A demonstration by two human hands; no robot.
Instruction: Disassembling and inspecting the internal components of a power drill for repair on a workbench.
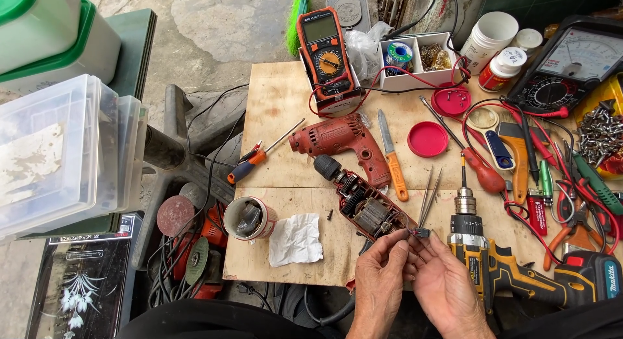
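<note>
My left hand (381, 274) and my right hand (448, 280) meet at the near edge of the wooden table (292, 99). Together they pinch a small dark part (420, 233) with thin wires. It sits at the rear end of an opened red drill half (363, 202), whose gears and motor windings are exposed. Metal tweezers (429, 193) lie just beyond my fingers. The drill's other red shell half (341, 144) rests further back.
A yellow cordless drill (519, 267) lies right of my hands. A crumpled paper (296, 238), a tin can (250, 217), an orange knife (392, 158), screwdrivers (477, 167), two multimeters (324, 50), red lids (427, 139), pliers and a screw tray (600, 134) crowd the table. Plastic boxes (58, 144) stand left.
</note>
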